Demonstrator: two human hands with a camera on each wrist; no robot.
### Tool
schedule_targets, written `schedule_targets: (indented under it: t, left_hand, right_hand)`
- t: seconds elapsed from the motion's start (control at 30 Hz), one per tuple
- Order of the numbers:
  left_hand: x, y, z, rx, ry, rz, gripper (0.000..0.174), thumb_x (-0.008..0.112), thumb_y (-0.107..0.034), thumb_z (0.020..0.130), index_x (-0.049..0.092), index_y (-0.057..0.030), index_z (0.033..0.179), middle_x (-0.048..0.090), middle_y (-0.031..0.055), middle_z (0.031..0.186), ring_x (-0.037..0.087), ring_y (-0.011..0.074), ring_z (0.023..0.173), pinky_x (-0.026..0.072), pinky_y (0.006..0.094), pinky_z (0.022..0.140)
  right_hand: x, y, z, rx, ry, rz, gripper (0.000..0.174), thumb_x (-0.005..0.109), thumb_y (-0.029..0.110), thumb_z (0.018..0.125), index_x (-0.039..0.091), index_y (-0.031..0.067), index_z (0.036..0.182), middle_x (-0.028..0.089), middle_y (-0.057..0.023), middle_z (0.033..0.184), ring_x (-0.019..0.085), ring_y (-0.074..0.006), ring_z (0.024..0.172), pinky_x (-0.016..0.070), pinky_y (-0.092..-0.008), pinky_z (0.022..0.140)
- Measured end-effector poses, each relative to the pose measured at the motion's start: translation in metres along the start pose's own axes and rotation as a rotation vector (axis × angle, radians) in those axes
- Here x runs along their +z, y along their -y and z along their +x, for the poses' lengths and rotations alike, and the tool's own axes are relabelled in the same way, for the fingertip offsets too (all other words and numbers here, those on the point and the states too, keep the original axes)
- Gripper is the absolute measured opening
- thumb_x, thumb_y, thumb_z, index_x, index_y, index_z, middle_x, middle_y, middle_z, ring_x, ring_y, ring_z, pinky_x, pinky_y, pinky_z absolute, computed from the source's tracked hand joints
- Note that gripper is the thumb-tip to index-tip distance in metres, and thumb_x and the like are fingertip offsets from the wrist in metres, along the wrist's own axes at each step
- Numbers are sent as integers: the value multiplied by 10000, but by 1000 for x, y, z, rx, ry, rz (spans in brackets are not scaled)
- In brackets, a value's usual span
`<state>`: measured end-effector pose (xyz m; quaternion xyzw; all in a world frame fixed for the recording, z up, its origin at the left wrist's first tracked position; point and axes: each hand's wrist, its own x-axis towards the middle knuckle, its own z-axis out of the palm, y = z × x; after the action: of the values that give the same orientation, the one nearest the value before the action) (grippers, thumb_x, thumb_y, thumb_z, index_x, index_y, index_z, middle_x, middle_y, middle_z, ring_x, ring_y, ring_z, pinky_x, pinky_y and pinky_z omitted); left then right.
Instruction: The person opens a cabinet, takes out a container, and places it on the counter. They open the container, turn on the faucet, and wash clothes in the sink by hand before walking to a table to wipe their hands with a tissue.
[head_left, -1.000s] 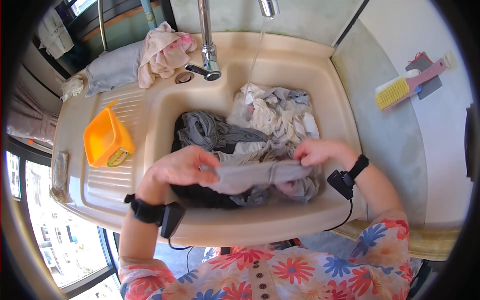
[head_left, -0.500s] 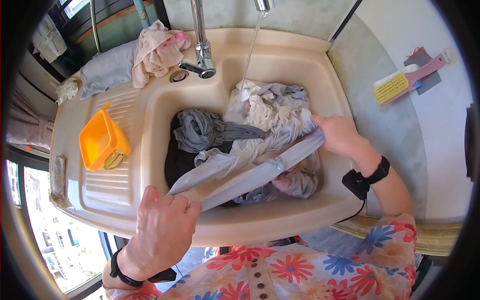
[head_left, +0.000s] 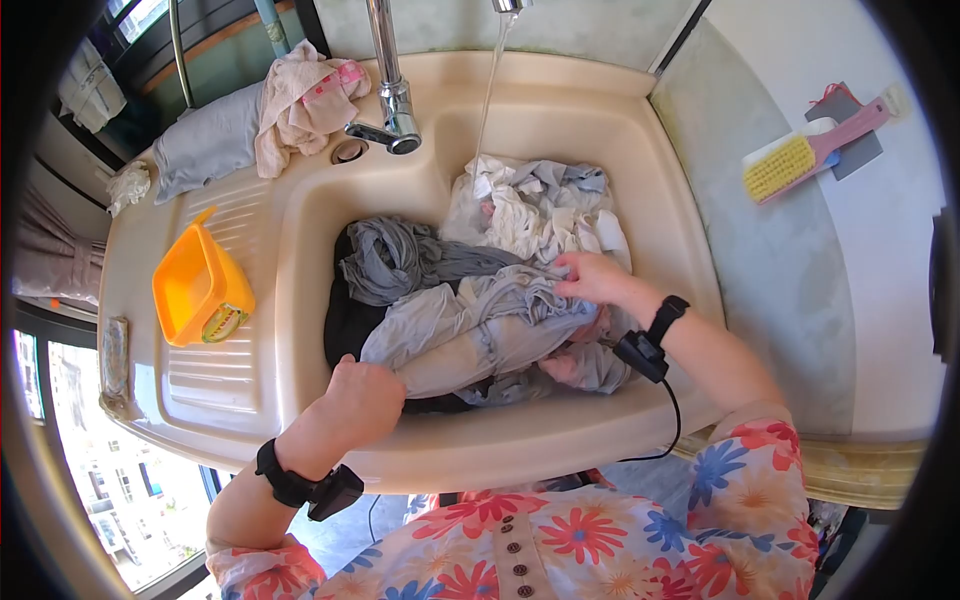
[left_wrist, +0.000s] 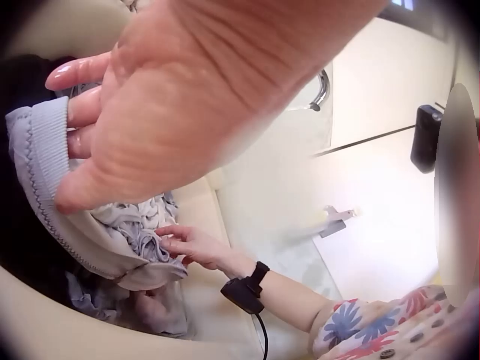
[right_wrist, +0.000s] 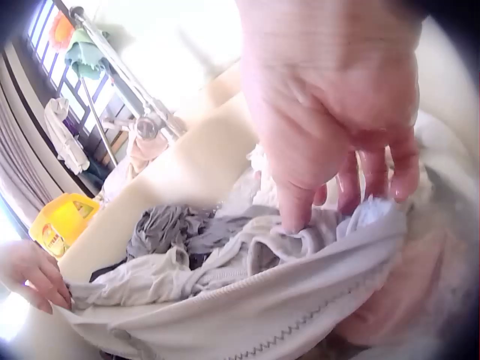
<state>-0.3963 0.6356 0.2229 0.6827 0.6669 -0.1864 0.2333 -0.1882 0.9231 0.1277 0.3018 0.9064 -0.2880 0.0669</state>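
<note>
A wet light grey garment (head_left: 470, 345) with a ribbed, zigzag-stitched band (left_wrist: 46, 142) spreads over the laundry in the sink (head_left: 520, 440). My left hand (head_left: 352, 405) pinches one end of it by the band, near the front left of the basin. At its other end my right hand (head_left: 597, 278) grips bunched cloth between thumb and fingers. Between the hands the garment's edge sags in a curve in the right wrist view. Behind it lie a twisted dark grey cloth (head_left: 385, 262) and a heap of white clothes (head_left: 530, 215); black cloth (head_left: 345, 335) shows at the left.
Water (head_left: 488, 100) runs from a spout onto the white clothes. A chrome faucet (head_left: 395, 105) rises at the back rim. The ribbed drainboard holds an orange container (head_left: 205, 285), a rolled grey cloth (head_left: 208, 143) and a pink towel (head_left: 305, 110). A yellow-bristled brush (head_left: 785, 168) hangs at the right.
Half a second ago the garment was pulled taut on a slant between my hands. Now it hangs slacker over the heap, with my left hand higher and my right hand further left.
</note>
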Motion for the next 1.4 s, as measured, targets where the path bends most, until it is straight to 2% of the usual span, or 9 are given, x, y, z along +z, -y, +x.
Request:
schedule_targets:
  t: [0.17, 0.27, 0.37, 0.43, 0.57, 0.67, 1.0, 1.17, 1.4]
  left_hand:
    - [-1, 2, 3, 1, 6, -25, 161, 535, -198, 751, 644, -92, 698, 615, 99, 700, 618, 257, 688, 437, 402, 695]
    - [3, 5, 4, -2, 13, -40, 203, 521, -247, 794, 635, -92, 732, 608, 102, 722, 609, 277, 705, 444, 409, 689]
    - [4, 7, 7, -3, -13, -76, 196, 515, -234, 797, 633, -85, 748, 609, 109, 728, 607, 288, 710, 458, 410, 654]
    - [3, 8, 8, -15, -10, -99, 191, 511, -226, 797, 632, -83, 761, 609, 112, 731, 606, 292, 714, 465, 411, 635]
    - [5, 8, 6, -56, -187, -215, 104, 526, -127, 750, 596, -60, 787, 607, 131, 697, 611, 310, 690, 479, 415, 593]
    - [7, 10, 11, -96, -306, -257, 73, 527, -65, 721, 561, -43, 782, 607, 152, 678, 620, 318, 671, 487, 411, 576]
    - [14, 19, 37, -239, -90, -108, 90, 582, -89, 700, 635, -35, 750, 596, 174, 856, 604, 318, 801, 491, 391, 691]
    - [11, 14, 38, -298, -147, -109, 128, 598, -61, 687, 617, -21, 807, 577, 154, 913, 607, 301, 838, 495, 383, 684]
    - [13, 16, 40, -265, -116, -112, 133, 577, -33, 698, 589, -33, 830, 585, 143, 893, 621, 286, 806, 499, 378, 657]
  right_hand:
    - [5, 29, 3, -90, 15, -204, 181, 587, 202, 730, 634, 90, 864, 632, -87, 822, 594, -291, 761, 469, -382, 670]
    - [-1, 72, -17, -343, -239, 34, 157, 580, 196, 724, 636, 107, 840, 628, -104, 807, 588, -302, 750, 466, -389, 663]
    - [16, 79, -32, -651, 179, 11, 115, 603, 169, 729, 634, 78, 793, 606, -104, 745, 584, -285, 705, 467, -367, 624]
    - [18, 73, -28, -327, 461, 59, 109, 610, 185, 734, 630, 89, 782, 608, -91, 800, 591, -265, 746, 469, -362, 634]
    - [-4, 47, -23, -177, 36, -247, 176, 597, 204, 738, 595, 98, 878, 620, -110, 879, 590, -301, 828, 470, -379, 694]
    - [-5, 31, -27, 92, 283, -340, 257, 636, 190, 692, 582, 86, 921, 617, -123, 882, 589, -305, 841, 469, -381, 705]
    - [14, 18, -39, 34, 437, -223, 296, 654, 150, 654, 586, 56, 926, 624, -114, 856, 603, -260, 780, 474, -349, 683]
    - [14, 9, -44, 269, 518, 602, 269, 609, 129, 740, 571, 14, 980, 621, -85, 753, 596, -107, 679, 479, -257, 601]
    - [13, 36, -43, 296, 511, 80, 295, 617, 153, 754, 554, 1, 999, 609, -72, 647, 587, -112, 553, 479, -245, 517]
